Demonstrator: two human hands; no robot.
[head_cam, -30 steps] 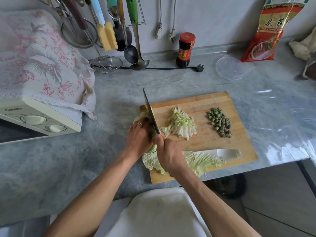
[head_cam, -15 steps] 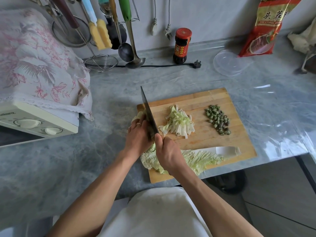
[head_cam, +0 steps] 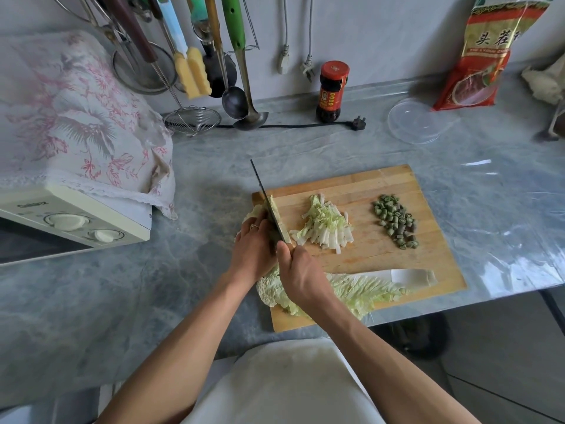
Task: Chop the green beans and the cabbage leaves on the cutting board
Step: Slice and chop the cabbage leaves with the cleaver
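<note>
A wooden cutting board (head_cam: 434,264) lies on the grey counter. My right hand (head_cam: 301,275) grips the handle of a cleaver (head_cam: 269,203), whose blade stands edge-down at the board's left end. My left hand (head_cam: 253,249) presses with curled fingers on a cabbage leaf (head_cam: 253,212) right beside the blade. A pile of chopped cabbage (head_cam: 325,224) sits mid-board. Chopped green beans (head_cam: 396,220) lie to its right. A whole cabbage leaf (head_cam: 367,286) stretches along the board's near edge, partly under my right hand.
A covered microwave (head_cam: 70,215) stands at the left. Utensils (head_cam: 232,56) and a strainer (head_cam: 192,119) hang at the back wall. A sauce jar (head_cam: 331,91), a black plug (head_cam: 357,123), a clear lid (head_cam: 417,120) and a red bag (head_cam: 486,53) sit behind the board.
The cleaver has kept chopping at the same spot on the left end of the board; both hands stay nearly where they were. The chopped piles are unchanged.
</note>
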